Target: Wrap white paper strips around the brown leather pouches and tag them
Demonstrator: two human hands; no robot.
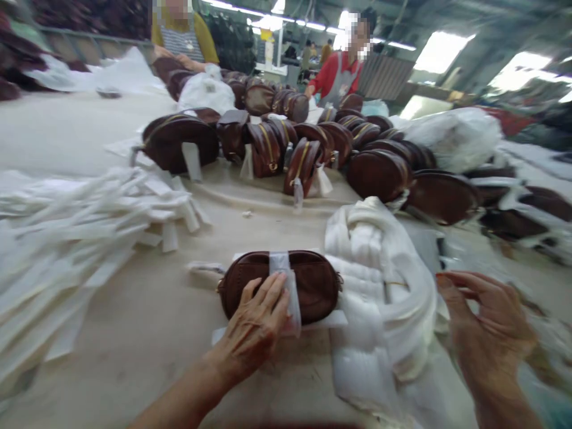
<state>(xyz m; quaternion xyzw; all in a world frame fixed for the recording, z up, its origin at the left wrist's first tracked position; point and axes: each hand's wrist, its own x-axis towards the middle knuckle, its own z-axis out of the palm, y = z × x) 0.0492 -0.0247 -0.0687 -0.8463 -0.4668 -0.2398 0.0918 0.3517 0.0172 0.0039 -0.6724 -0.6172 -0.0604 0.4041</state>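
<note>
A small oval dark-brown handbag lies on the table in front of me. Around its middle runs a translucent white strip. My left hand rests on the bag and the strip, fingers stretched out and pressing down. A white sheet shows under the bag's lower edge. Off to the right, my right hand is raised, thumb and forefinger pinched together. Whatever those fingertips hold, if anything, is too small to make out. Between that hand and the bag lies a bundle of white wrapping material.
A heap of white paper strips covers the table's left side. Rows of brown bags stand farther back, beside clear plastic bags. Two co-workers, one in a yellow top and one in red, stand across the table.
</note>
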